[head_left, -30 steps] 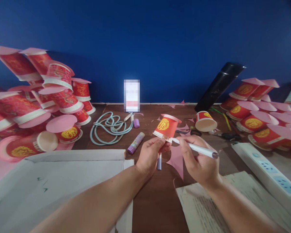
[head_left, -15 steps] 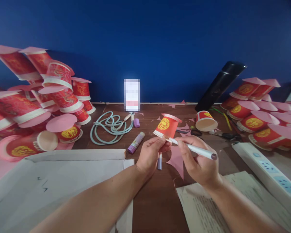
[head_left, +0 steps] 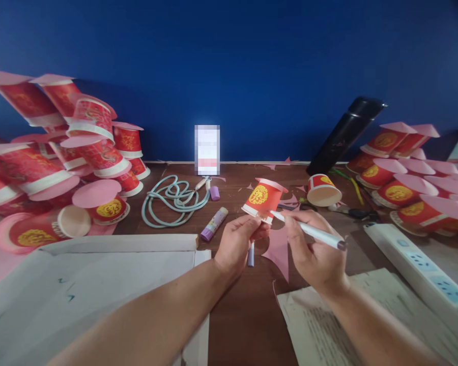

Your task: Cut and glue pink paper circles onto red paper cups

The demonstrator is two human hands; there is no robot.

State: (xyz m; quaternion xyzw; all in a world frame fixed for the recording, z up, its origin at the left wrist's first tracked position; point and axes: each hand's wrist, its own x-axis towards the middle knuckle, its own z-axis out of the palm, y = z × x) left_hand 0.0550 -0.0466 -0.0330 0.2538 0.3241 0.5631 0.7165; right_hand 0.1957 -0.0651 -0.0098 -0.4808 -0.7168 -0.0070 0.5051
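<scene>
My left hand point(head_left: 238, 241) grips the white rim of a red paper cup point(head_left: 262, 199), which is held upside down and slightly tilted. The cup carries a yellow round emblem and a pink paper disc on top. In my right hand point(head_left: 316, 249) is a white marker pen point(head_left: 315, 233), its tip close to the cup's lower right side; I cannot tell whether it touches. Faint dark marks show on the white rim. Below my left hand lies a pen cap point(head_left: 251, 255), partly hidden. A pink paper scrap point(head_left: 278, 251) lies between my hands.
Stacked red cups with pink discs stand left point(head_left: 99, 157) and right point(head_left: 400, 190). Nearby are a coiled cable point(head_left: 175, 201), glue stick point(head_left: 214, 224), lit phone point(head_left: 207, 150), another cup point(head_left: 324, 190), black flask point(head_left: 343, 137), power strip point(head_left: 423, 267), white box lid point(head_left: 118, 284) and printed paper point(head_left: 366, 315).
The marker's tip has shifted slightly up and right, away from the cup's white rim. My right hand has moved slightly right with it. My left hand and the cup stay nearly still.
</scene>
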